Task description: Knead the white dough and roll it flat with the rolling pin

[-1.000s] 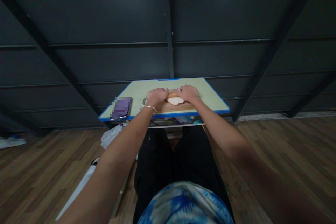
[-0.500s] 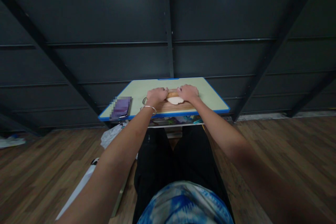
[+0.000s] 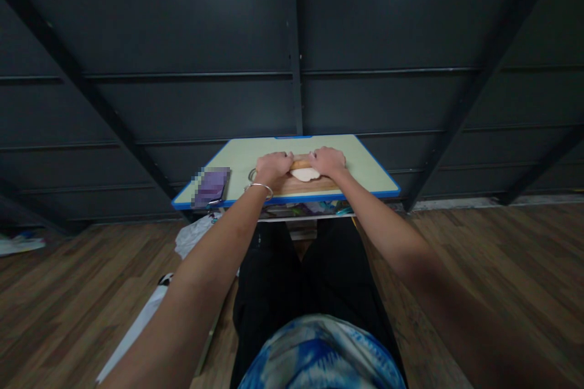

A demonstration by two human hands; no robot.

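Note:
A wooden rolling pin [image 3: 301,164] lies crosswise on a wooden board [image 3: 292,186]. My left hand [image 3: 274,164] is closed round its left end, and my right hand [image 3: 328,161] grips the right end. Flattened white dough [image 3: 305,174] shows between the hands, on the near side of the pin; whatever part lies under the pin is hidden. A metal bangle [image 3: 260,188] circles my left wrist. Beside that wrist, part of a dark ring-shaped handle [image 3: 252,175] is visible.
The board rests on a small pale table [image 3: 374,173] with a blue edge. A purple item [image 3: 212,187], partly blurred out, lies at its left. Below the tabletop is a shelf of mixed things [image 3: 303,209]. A white bag [image 3: 195,236] hangs at lower left. A dark panelled wall [image 3: 205,103] stands behind.
Almost nothing differs. Both hands keep their grip on the rolling pin, and the whole view has shifted very slightly.

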